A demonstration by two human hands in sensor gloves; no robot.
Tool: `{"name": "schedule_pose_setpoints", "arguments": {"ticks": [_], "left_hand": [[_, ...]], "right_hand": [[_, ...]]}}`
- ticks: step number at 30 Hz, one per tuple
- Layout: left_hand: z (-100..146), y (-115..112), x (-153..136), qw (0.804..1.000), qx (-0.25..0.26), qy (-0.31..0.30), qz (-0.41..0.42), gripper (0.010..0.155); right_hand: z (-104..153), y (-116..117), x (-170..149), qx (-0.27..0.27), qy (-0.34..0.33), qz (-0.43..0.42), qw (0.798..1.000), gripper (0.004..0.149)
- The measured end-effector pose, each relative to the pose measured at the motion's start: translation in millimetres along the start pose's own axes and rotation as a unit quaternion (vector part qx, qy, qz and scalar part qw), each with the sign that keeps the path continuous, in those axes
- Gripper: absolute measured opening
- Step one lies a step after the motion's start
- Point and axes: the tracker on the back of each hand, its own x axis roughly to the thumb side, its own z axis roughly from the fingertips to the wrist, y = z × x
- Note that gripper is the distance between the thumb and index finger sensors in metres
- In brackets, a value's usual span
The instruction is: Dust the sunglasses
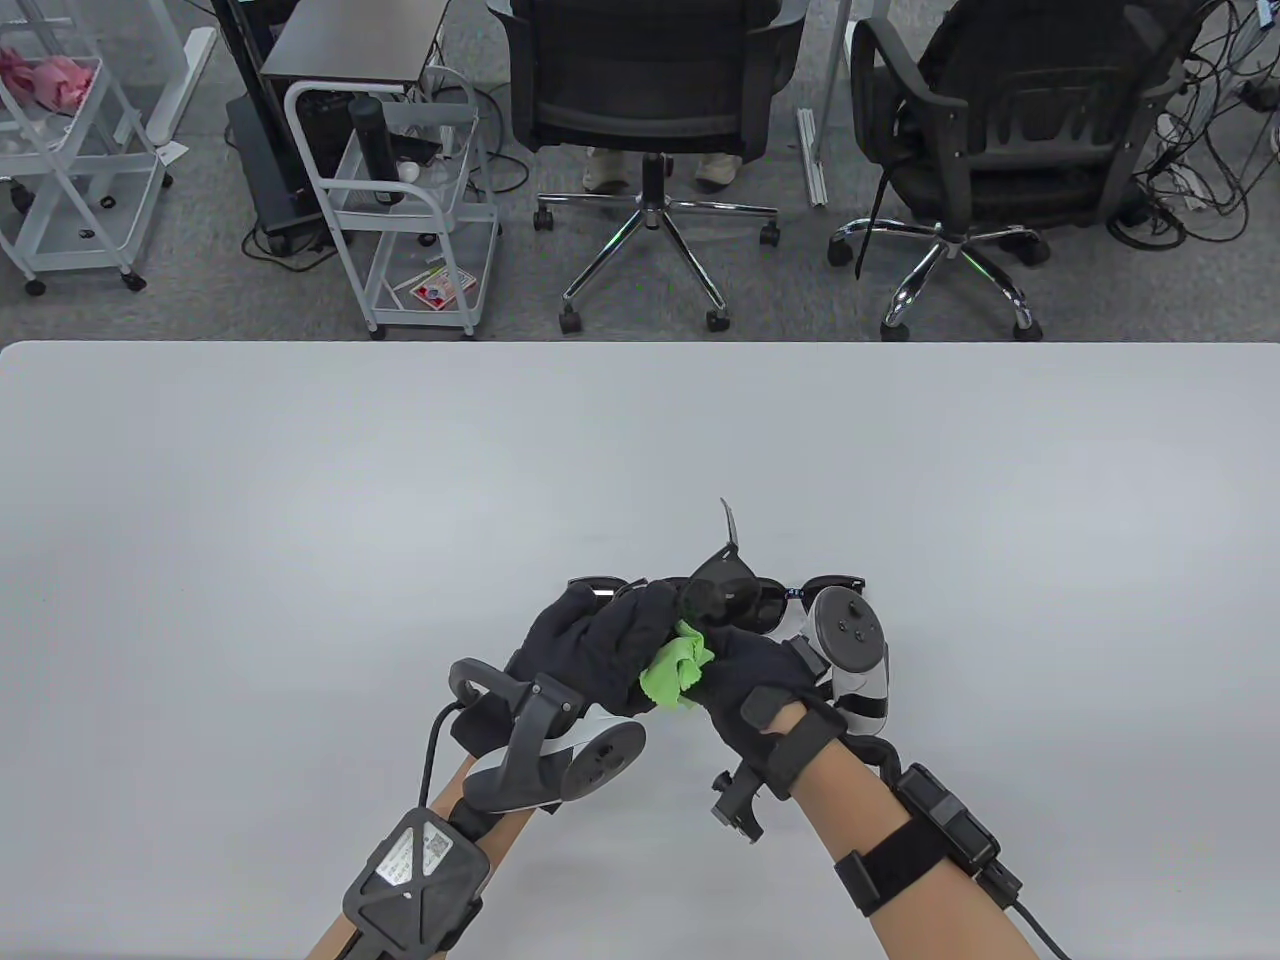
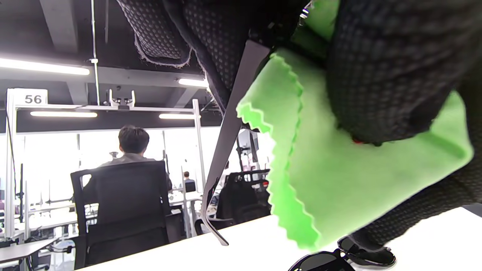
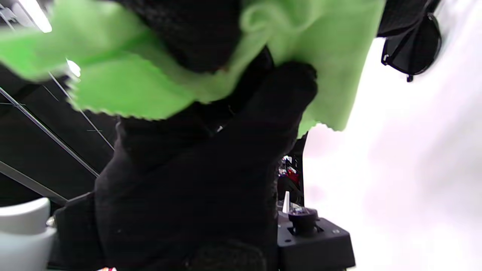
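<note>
My left hand (image 1: 600, 640) grips a pair of black sunglasses (image 1: 728, 590) just above the table, with one temple arm sticking up. That arm (image 2: 229, 143) shows in the left wrist view, coming out from under my gloved fingers (image 2: 211, 37). My right hand (image 1: 750, 680) holds a bunched green cloth (image 1: 678, 668) against the sunglasses between the two hands. The cloth fills the left wrist view (image 2: 339, 180) and the right wrist view (image 3: 143, 86), pinched in gloved fingers (image 3: 226, 150). A dark lens (image 3: 414, 49) shows at the right wrist view's top right.
A second dark pair of glasses (image 1: 830, 588) seems to lie on the white table (image 1: 300, 520) just behind the hands; it shows low in the left wrist view (image 2: 324, 261). Office chairs (image 1: 650, 100) and a wire cart (image 1: 400, 200) stand beyond the far edge.
</note>
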Motion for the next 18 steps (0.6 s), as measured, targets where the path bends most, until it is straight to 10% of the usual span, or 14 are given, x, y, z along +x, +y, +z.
{"name": "schedule_pose_setpoints", "arguments": {"ticks": [5,18], "left_hand": [[-2.1,-0.1,3.5,1.000,0.000,0.001,0.006,0.099],[-1.4,-0.6,5.8,1.000,0.004,-0.005,-0.015,0.099]], "right_hand": [[1.3,-0.8,5.7,-0.073,-0.014,0.066,0.995,0.040],[0.4,0.7,5.8,-0.064,-0.008,0.064,0.996,0.041]]}}
